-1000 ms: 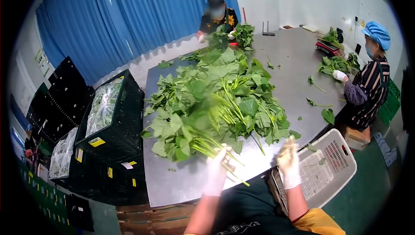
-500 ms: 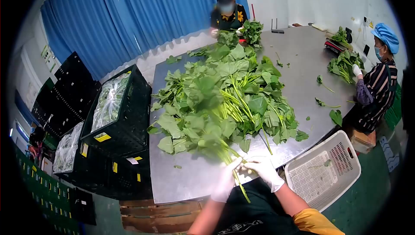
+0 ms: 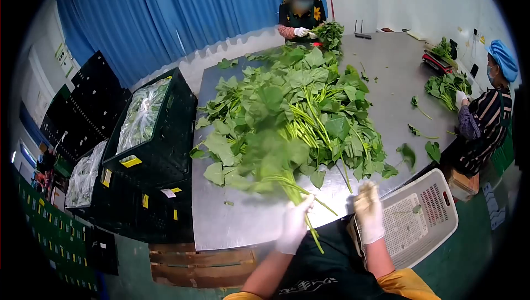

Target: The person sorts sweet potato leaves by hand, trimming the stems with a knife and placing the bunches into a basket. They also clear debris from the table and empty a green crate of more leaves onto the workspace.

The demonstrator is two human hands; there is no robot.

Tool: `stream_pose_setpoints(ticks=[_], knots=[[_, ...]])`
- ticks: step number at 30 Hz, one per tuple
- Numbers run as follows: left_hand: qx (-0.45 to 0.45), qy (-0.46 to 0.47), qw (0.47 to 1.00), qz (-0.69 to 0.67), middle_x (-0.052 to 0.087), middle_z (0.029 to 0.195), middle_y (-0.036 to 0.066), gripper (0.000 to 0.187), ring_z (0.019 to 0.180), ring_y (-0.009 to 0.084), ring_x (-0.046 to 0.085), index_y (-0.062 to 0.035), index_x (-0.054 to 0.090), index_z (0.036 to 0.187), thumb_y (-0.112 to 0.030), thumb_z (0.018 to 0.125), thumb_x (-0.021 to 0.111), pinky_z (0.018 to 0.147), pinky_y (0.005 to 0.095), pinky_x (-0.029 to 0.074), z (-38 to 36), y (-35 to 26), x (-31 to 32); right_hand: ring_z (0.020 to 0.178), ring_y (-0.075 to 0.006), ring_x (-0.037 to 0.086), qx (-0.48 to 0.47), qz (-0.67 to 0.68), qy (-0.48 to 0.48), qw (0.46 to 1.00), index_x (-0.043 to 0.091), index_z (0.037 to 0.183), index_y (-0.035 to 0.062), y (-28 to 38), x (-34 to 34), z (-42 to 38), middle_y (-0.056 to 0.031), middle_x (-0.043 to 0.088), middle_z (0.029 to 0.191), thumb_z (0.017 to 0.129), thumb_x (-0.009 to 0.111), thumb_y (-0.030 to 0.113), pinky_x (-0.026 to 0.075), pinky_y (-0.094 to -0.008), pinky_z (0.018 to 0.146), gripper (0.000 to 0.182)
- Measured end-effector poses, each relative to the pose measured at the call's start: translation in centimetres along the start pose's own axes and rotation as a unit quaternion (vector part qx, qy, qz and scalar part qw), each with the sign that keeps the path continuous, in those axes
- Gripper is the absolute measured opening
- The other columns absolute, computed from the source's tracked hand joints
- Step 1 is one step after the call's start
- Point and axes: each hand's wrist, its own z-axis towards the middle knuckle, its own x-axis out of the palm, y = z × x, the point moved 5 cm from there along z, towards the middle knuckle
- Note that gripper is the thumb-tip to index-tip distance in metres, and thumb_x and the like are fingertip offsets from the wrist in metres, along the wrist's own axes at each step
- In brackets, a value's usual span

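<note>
Left hand (image 3: 294,224): gripping a bunch (image 3: 270,167) by its stems, lifting it above the table's (image 3: 232,228) near edge.
Right hand (image 3: 369,211): hanging open and empty over the basket (image 3: 425,217).
Progress: I'm judging it early; the pile (image 3: 298,107) is lying mostly unsorted.
Room: bare steel is showing only along the near edge; crates (image 3: 149,134) are crowding the left.

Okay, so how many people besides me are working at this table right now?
2. One person stands at the far end by the blue curtain; another person in a blue cap works at the right edge. Others may be out of view.
</note>
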Motion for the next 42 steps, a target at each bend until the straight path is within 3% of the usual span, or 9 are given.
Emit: stream_pose_setpoints(ticks=[4,8,13,22,24,27,32,38,42], knots=[[0.014,-0.031,0.999,0.014,0.052,0.067,0.005,0.011,0.06,0.0163,0.057,0.0042,0.056,0.089,-0.007,0.088,0.058,0.058,0.0269,0.047,-1.0,-4.1,-0.5,0.091,-0.0149,0.061,-0.01,0.188,0.021,0.982,0.044,0.13,0.0071,6.0,0.0,2.4,-0.0064,0.058,0.115,0.09,0.056,0.034,0.052,-0.0254,0.066,0.05],[0.011,-0.024,0.999,0.023,0.053,0.067,0.006,0.017,0.061,0.0171,0.058,0.007,0.057,0.094,-0.008,0.088,0.058,0.058,0.0263,0.047,-0.8,-3.6,-1.0,0.079,-0.012,0.062,0.05,-0.1,0.097,0.989,0.048,0.127,0.0014,3.1,0.1,3.0,-0.0074,0.063,0.101,0.092,0.055,0.024,0.05,-0.0223,0.064,0.042],[-0.004,-0.044,0.999,0.023,0.053,0.066,0.005,0.014,0.061,0.013,0.056,0.0052,0.057,0.09,-0.008,0.088,0.059,0.057,0.0229,0.044,-0.8,-2.9,-1.5,0.079,-0.0184,0.063,-0.168,-0.64,0.083,0.745,0.061,0.111,0.0,0.0,3.1,4.1,-0.01,0.067,0.097,0.081,0.066,0.017,0.049,-0.0279,0.071,0.035],[0.009,-0.101,0.994,0.046,0.059,0.082,0.005,0.012,0.077,0.0141,0.058,0.0003,0.057,0.091,-0.011,0.088,0.058,0.069,0.0248,0.046,-0.1,-2.3,-4.0,0.069,-0.0296,0.063,-0.242,-0.848,0.102,0.46,0.065,0.085,0.0048,-4.2,2.6,8.9,-0.0131,0.065,0.076,0.081,0.063,0.02,0.048,-0.0376,0.065,0.016],[0.0,-0.063,0.997,0.044,0.06,0.087,0.008,0.014,0.084,0.017,0.06,-0.0004,0.056,0.093,-0.013,0.088,0.058,0.075,0.0295,0.048,0.4,-2.2,-4.5,0.061,-0.0232,0.063,0.0,-0.611,0.056,0.79,0.064,0.085,0.0013,-4.7,2.5,8.2,-0.0087,0.062,0.067,0.089,0.054,0.016,0.049,-0.0318,0.055,0.018],[0.016,-0.024,0.999,0.015,0.061,0.095,0.016,0.018,0.087,0.0222,0.063,0.0017,0.052,0.099,-0.012,0.087,0.056,0.08,0.0345,0.048,-1.0,-4.5,-2.3,0.053,-0.0186,0.059,0.129,-0.379,0.098,0.911,0.06,0.09,-0.0062,-5.2,5.0,5.1,-0.0074,0.057,0.06,0.094,0.045,0.011,0.05,-0.0297,0.046,0.023],[0.006,-0.081,0.997,-0.006,0.059,0.074,0.008,0.011,0.069,0.0211,0.063,0.0004,0.053,0.094,-0.009,0.09,0.049,0.071,0.0295,0.047,-0.2,-3.2,-2.2,0.059,-0.0138,0.058,0.168,-0.364,0.148,0.904,0.059,0.098,-0.0048,-4.1,7.1,1.9,-0.0074,0.06,0.07,0.091,0.049,0.011,0.048,-0.0247,0.052,0.02],[-0.005,-0.092,0.996,-0.018,0.046,0.064,-0.003,0.012,0.051,0.0085,0.045,-0.0119,0.051,0.097,-0.014,0.088,0.059,0.046,0.0229,0.038,-0.2,-3.5,-4.5,0.099,-0.0121,0.054,-0.157,-0.001,0.094,0.983,0.037,0.135,0.0053,6.1,3.8,3.7,-0.0113,0.047,0.128,0.087,0.06,0.041,0.047,-0.0203,0.072,0.064],[-0.004,-0.068,0.997,-0.018,0.042,0.061,-0.003,0.009,0.05,0.0083,0.041,-0.0116,0.051,0.094,-0.017,0.09,0.057,0.044,0.0236,0.033,-0.2,-2.9,-4.1,0.108,-0.0214,0.055,0.019,-0.371,0.048,0.927,0.04,0.136,0.0045,1.5,5.4,5.9,-0.0129,0.053,0.125,0.083,0.067,0.025,0.047,-0.0336,0.088,0.063]])
